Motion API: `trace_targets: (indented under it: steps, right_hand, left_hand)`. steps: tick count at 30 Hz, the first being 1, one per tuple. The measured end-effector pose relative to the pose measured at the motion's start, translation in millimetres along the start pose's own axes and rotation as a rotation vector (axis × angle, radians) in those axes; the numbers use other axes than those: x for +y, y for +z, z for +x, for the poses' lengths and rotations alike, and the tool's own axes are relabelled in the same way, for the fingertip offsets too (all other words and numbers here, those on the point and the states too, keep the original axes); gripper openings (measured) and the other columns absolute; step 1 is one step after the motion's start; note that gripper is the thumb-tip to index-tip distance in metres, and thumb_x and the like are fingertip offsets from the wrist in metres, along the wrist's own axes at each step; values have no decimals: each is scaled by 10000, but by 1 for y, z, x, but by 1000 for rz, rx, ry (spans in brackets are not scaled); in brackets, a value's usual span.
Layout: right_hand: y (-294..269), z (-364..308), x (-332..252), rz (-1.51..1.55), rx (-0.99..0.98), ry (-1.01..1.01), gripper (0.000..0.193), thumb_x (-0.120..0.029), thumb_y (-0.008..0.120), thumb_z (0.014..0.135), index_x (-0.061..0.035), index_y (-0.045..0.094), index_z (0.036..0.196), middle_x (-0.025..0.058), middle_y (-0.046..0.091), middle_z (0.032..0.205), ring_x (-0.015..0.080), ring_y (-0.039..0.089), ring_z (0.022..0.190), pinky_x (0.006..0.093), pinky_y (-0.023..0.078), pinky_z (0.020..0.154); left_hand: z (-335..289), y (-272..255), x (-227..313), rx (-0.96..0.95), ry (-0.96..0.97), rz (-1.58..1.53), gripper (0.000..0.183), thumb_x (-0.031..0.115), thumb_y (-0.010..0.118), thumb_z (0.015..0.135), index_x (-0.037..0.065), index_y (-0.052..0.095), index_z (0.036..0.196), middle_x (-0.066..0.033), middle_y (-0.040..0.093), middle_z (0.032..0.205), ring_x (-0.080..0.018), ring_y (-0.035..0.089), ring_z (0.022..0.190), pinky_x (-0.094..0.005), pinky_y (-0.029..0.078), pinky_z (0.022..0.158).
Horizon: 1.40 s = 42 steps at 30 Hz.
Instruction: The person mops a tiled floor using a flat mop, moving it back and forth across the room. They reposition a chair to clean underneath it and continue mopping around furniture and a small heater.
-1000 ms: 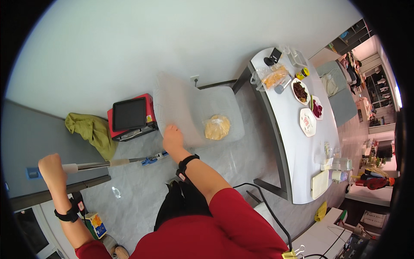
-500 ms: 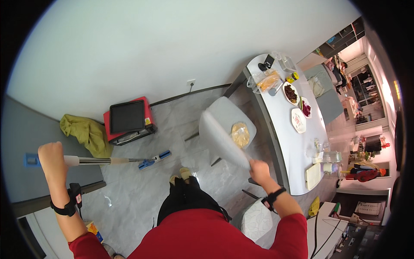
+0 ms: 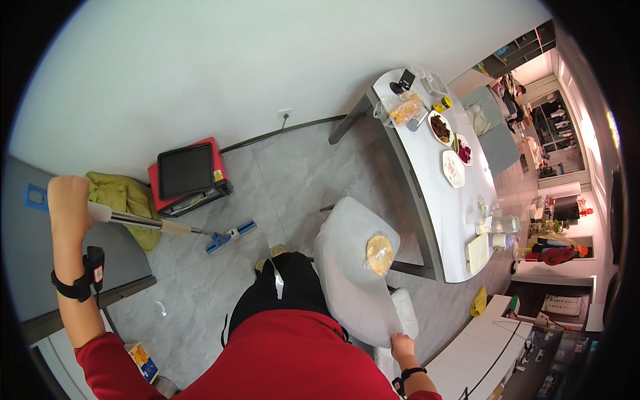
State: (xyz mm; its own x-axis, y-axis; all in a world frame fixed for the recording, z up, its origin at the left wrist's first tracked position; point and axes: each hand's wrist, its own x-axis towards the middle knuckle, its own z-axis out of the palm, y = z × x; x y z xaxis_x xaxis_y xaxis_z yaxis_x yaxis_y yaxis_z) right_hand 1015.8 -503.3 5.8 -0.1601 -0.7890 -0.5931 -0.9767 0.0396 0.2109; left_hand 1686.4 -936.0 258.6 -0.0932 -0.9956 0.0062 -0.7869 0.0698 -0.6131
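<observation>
My left hand (image 3: 69,203) is raised at the left, its fingers wrapped round the pole of a mop (image 3: 137,219). The mop's blue flat head (image 3: 231,237) rests on the floor ahead of my feet. At the lower right, my right hand (image 3: 403,348) grips the top of the back of a light grey covered chair (image 3: 340,247). That chair stands close beside my right leg. A clear bag of yellowish food (image 3: 380,255) lies on its seat.
A red appliance with a black top (image 3: 187,175) sits on the floor by the wall, next to an olive-green cloth (image 3: 123,200). Right of the chair stands a white table (image 3: 460,230) with plates, bags and jars. A second pale covered seat (image 3: 405,313) is behind the chair.
My right hand has drawn the chair back from beside the table toward me, with the bag still on its seat. The mop head has shifted slightly left and nearer the red appliance.
</observation>
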Motion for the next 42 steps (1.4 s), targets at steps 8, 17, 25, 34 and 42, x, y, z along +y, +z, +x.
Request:
trace_targets:
  steps: [8,17,25,34,42]
  right_hand:
    - [69,-25,18,-125,-304,230,159,-83,567,745,-112,610,895,90,601,948,259,607,864,354,505,704]
    - [20,50,32,-56,-741,245,230,-178,543,797,-114,653,989,108,609,1089,262,588,1018,356,504,771]
    - [-112,277,-201,667,53,-397,225,-189,451,817,-38,617,814,205,617,879,364,591,834,453,477,698]
    - [-247,364,-451,2777,-1315,435,590,-484,509,840,45,429,1090,199,571,946,264,611,792,371,525,707]
    - [-239,454,-450,3003,-1037,629,170,-169,539,815,-19,459,824,110,503,670,247,541,611,397,509,618]
  left_hand:
    - [2,-8,13,169,103,-147,229,-11,680,421,40,522,579,-154,541,622,-348,547,670,-402,414,601]
    - [1,-43,37,-60,210,-5,215,58,714,424,42,555,567,-140,540,588,-329,553,637,-393,420,595]
    - [31,-147,96,130,443,123,146,112,699,511,81,557,506,-102,543,558,-248,540,563,-322,375,569]
    - [-7,-215,92,169,298,118,223,117,681,553,72,495,668,-89,467,628,-260,502,649,-375,402,675]
    - [-19,-149,48,115,227,52,358,278,704,598,159,640,930,-33,562,705,-233,540,632,-357,438,627]
